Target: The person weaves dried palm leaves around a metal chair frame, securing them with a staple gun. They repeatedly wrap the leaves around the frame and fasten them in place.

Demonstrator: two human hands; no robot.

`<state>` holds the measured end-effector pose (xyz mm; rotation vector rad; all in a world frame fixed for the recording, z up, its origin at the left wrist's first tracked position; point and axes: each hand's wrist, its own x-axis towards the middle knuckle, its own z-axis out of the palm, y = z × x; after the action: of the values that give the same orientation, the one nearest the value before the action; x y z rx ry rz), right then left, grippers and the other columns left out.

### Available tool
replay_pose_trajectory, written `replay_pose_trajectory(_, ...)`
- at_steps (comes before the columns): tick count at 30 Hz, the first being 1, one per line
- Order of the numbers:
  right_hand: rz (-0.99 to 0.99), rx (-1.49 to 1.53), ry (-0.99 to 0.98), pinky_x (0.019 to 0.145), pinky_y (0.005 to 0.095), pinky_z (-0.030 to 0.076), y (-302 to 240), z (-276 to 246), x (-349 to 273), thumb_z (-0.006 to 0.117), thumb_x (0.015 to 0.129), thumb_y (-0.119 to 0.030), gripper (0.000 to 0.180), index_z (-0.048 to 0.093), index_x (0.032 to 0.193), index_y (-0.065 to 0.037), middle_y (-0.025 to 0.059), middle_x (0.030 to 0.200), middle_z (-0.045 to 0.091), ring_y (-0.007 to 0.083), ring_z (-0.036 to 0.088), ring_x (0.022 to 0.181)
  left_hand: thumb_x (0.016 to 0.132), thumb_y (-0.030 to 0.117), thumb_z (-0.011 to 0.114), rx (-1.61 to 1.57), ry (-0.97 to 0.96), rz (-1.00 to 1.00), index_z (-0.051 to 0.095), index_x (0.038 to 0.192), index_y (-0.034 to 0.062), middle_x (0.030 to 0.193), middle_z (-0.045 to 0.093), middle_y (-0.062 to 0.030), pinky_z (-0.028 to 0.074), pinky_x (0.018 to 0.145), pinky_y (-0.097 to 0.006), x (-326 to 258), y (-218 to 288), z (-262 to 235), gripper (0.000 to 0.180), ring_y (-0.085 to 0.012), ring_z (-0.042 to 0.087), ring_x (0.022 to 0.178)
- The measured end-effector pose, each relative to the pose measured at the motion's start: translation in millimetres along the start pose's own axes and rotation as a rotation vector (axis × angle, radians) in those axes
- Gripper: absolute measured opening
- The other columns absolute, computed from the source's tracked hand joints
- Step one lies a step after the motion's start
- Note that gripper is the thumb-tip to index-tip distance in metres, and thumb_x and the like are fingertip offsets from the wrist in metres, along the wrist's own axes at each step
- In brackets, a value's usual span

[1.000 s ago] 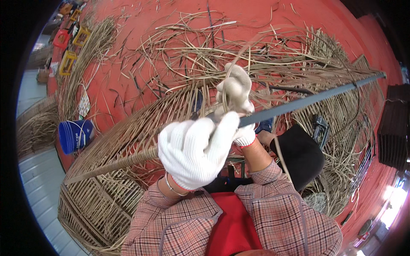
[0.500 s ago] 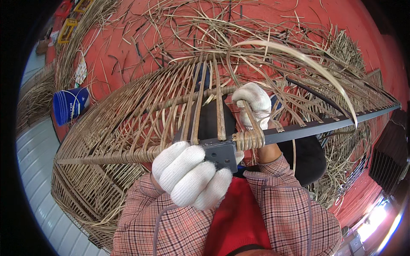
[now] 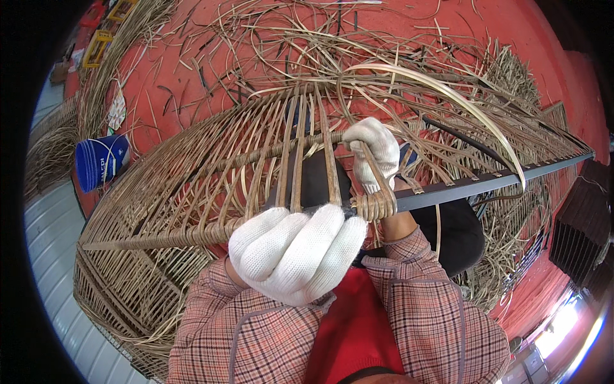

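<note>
Across my lap lies a large woven wicker frame with a dark flat metal bar (image 3: 460, 191). In a white knitted glove, my left hand (image 3: 294, 256) is closed over the bar near the middle, its fingers hiding the metal plate there. My right hand (image 3: 373, 152), gloved too, is closed around a brown wicker strand (image 3: 380, 177) just above the bar. Several tight turns of this strand (image 3: 373, 207) wrap the bar between my hands. A long pale strand end (image 3: 470, 102) arches away to the right. Left of my hand, the edge is wrapped in wicker (image 3: 173, 239).
Loose wicker strips (image 3: 288, 32) lie scattered over the red floor (image 3: 153, 86). A blue bucket (image 3: 96, 168) stands at the left, near yellow crates (image 3: 97, 49). Bundles of strands (image 3: 511, 77) are heaped at the far right, and dark stacked material (image 3: 579, 224) sits at the right edge.
My left hand has slid right and up along the bar, covering the metal plate that showed before. My right hand has shifted slightly, still gripping the strand; the arching end has swung a little.
</note>
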<state>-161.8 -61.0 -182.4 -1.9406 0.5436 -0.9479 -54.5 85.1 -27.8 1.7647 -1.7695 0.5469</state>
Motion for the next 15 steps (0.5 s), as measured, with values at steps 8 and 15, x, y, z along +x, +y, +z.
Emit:
replay_pose_trajectory(8, -0.137, 0.164, 0.261, 0.075, 0.0349, 0.054, -11.0, 17.7, 43.5, 0.056, 0.105, -0.041, 0.041, 0.065, 0.107, -0.001, 0.0129, 0.096, 0.069, 0.0203, 0.066, 0.082, 0.083, 0.026, 0.072, 0.062, 0.063, 0.067, 0.079, 0.108, 0.021, 0.098, 0.061, 0.0071, 0.043, 0.061, -0.024, 3.1, -7.3, 11.3, 0.027, -0.008, 0.051, 0.076)
replay_pose_trajectory(15, -0.003, 0.253, 0.36, 0.095, 0.0434, 0.054, -9.8, 16.7, 34.8, 0.069, 0.091, -0.06, 0.113, -0.002, 0.165, -0.014, 0.0236, 0.166, 0.015, 0.0346, 0.052, 0.129, 0.083, 0.025, 0.073, 0.051, 0.065, 0.081, 0.079, 0.109, 0.0175, 0.096, 0.063, 0.0044, 0.043, 0.057, -0.025, 4.8, -8.7, 12.6, 0.027, -0.0084, 0.052, 0.069)
